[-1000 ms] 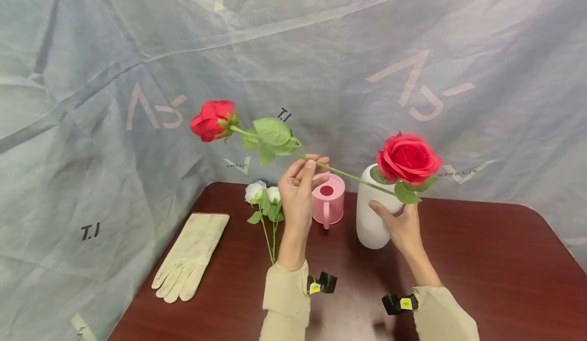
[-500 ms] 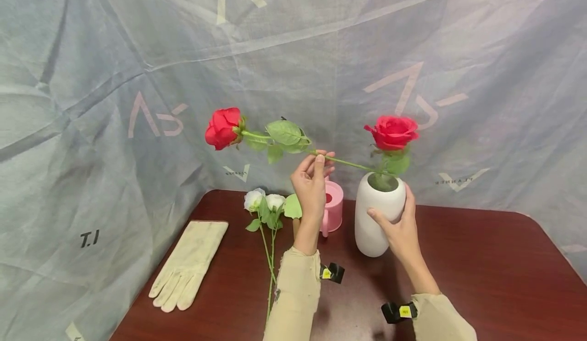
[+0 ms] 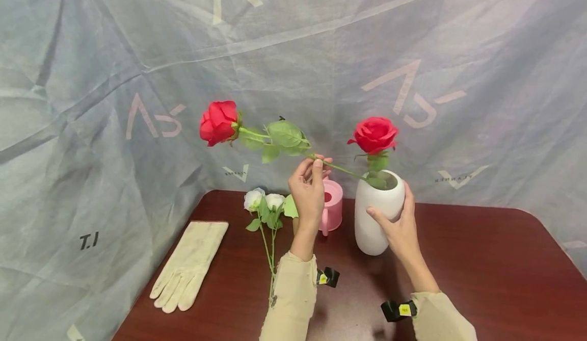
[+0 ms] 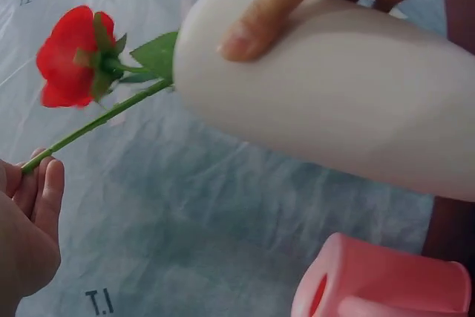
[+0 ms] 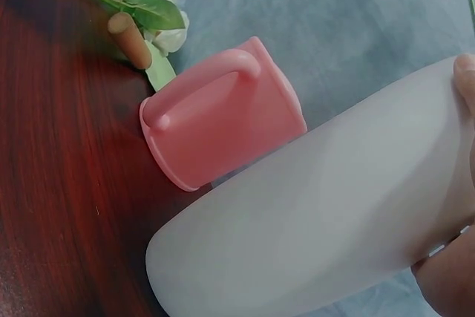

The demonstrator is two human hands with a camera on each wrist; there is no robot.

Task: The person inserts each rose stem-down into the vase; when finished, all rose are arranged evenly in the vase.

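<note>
My left hand (image 3: 308,190) pinches the green stem of a red rose (image 3: 219,123) between thumb and fingers. That rose lies nearly level, its bloom pointing left and its stem end reaching the vase mouth. Whether the tip is inside cannot be told. My right hand (image 3: 400,231) grips the side of a white vase (image 3: 372,224), thumb in front and fingers around the far side; the vase tilts slightly. A second red rose (image 3: 373,134) stands in the vase, its bloom above the rim. In the left wrist view, the left hand (image 4: 33,220) holds the stem beside the vase (image 4: 319,87).
Behind my left hand stands a pink watering can (image 3: 336,211). White roses (image 3: 254,199) lie to its left, near a tool with a wooden handle (image 5: 128,38) and green blade. A pale glove (image 3: 191,264) lies at the table's left. Grey cloth hangs behind.
The rose in the vase has shifted left and now stands more upright. My left hand first moved right with the pinched rose, then hardly moved. The stem end came to the vase mouth.
</note>
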